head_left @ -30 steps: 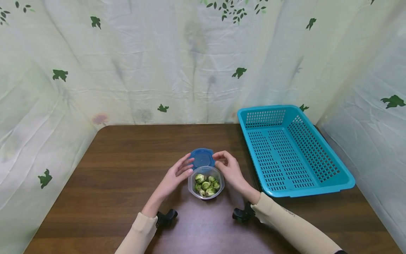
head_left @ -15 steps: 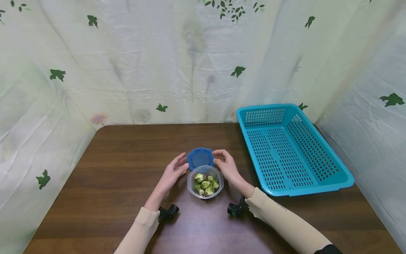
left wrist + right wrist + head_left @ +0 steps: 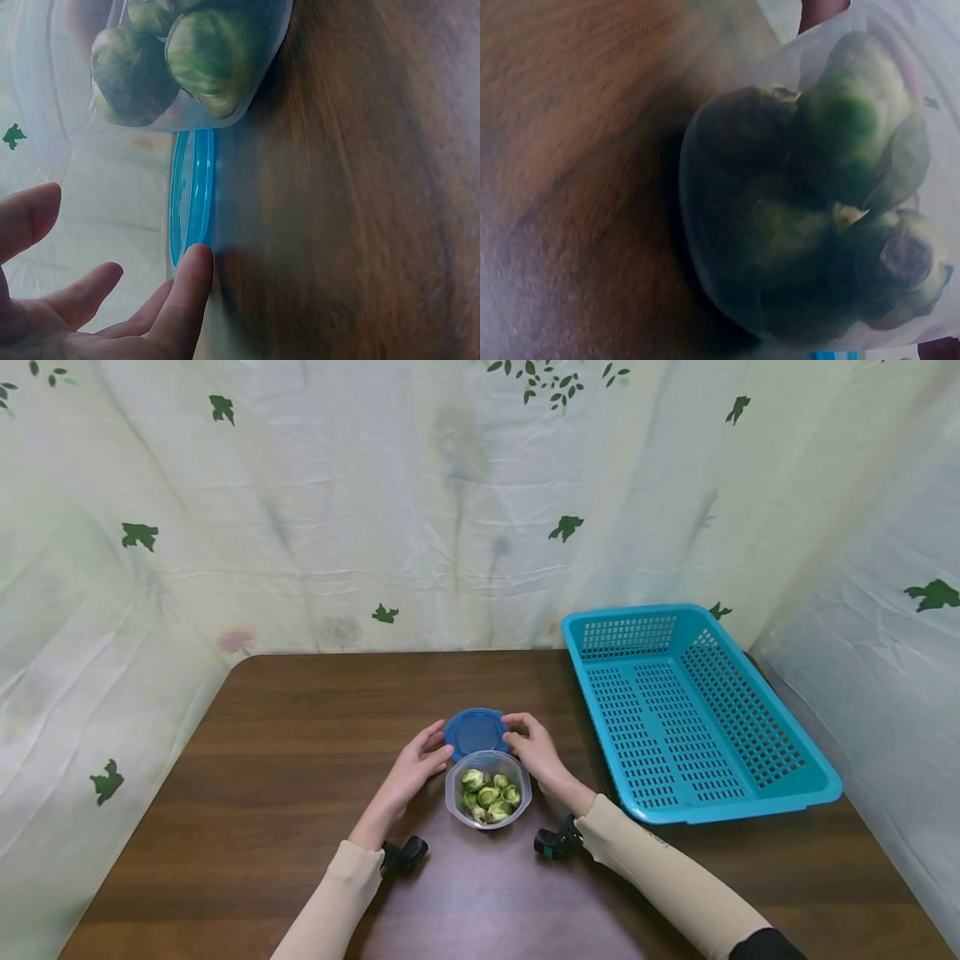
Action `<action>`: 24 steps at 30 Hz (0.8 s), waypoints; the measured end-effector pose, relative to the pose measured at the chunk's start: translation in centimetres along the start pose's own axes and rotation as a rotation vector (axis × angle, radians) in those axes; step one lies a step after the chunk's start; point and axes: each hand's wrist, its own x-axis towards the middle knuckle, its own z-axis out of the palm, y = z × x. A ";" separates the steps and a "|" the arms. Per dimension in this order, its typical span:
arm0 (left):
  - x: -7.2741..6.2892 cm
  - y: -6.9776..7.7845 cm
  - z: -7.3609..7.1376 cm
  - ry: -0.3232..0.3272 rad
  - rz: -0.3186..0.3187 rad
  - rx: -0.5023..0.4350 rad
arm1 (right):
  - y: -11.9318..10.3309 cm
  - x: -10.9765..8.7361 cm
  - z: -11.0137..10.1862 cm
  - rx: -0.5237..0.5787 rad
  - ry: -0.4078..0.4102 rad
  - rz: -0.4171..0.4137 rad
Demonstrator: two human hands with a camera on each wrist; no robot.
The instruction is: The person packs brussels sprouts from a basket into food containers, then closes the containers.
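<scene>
A round blue lid [image 3: 476, 732] lies flat on the table, right behind a clear plastic container [image 3: 489, 760]. Several Brussels sprouts [image 3: 487, 795] fill the container's lower part. My left hand [image 3: 414, 765] is at the lid's left edge; in the left wrist view its fingers [image 3: 196, 277] are spread and mostly straight, one fingertip right at the rim. At the lid's right edge my right hand [image 3: 538, 752] rests with loosely bent fingers. In the right wrist view the container wall and sprouts [image 3: 847, 127] fill much of the picture, and that hand is mostly hidden.
A large turquoise plastic basket [image 3: 780, 760] with slotted sides stands on the right of the brown wooden table [image 3: 315, 718]. Behind the table hangs a pale curtain [image 3: 330, 510] with green leaf prints. Each wrist carries a small black camera [image 3: 405, 855].
My left hand has drawn back from over the lid, then come slightly right to its left edge. The right hand has stayed at the right edge. Lid and container look unmoved.
</scene>
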 end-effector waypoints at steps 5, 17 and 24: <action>0.1 0.1 0.0 -0.004 -0.010 0.008 | 0.3 0.2 -0.1 -0.021 -0.001 -0.001; 1.0 1.1 0.2 0.028 0.044 -0.004 | 0.3 0.5 -0.4 0.030 0.042 -0.081; 1.5 2.0 0.2 0.043 0.085 -0.018 | -0.3 0.6 -0.7 0.067 0.080 -0.134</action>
